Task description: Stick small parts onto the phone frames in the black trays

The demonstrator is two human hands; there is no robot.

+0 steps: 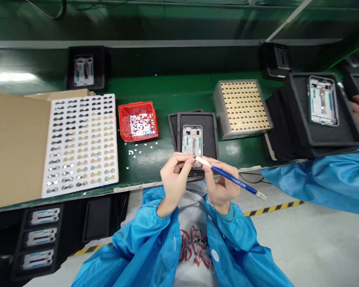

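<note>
Green bench (155,159): silver phone frame (192,144) on black foam tray (211,131). Left hand (175,181) fingers pinched over frame's lower edge. Right hand (223,185) fingers clamped on blue-handled white-tipped stick (231,179).

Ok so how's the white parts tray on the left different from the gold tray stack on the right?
The white parts tray is a single flat sheet, while the gold tray stack is many sheets piled into a block. The white parts tray has rows of figure-eight pockets, mostly bare, with small shiny parts left in its lower left rows; the gold tray stack shows a regular grid of small dark dots. Both sit on the green bench.
</note>
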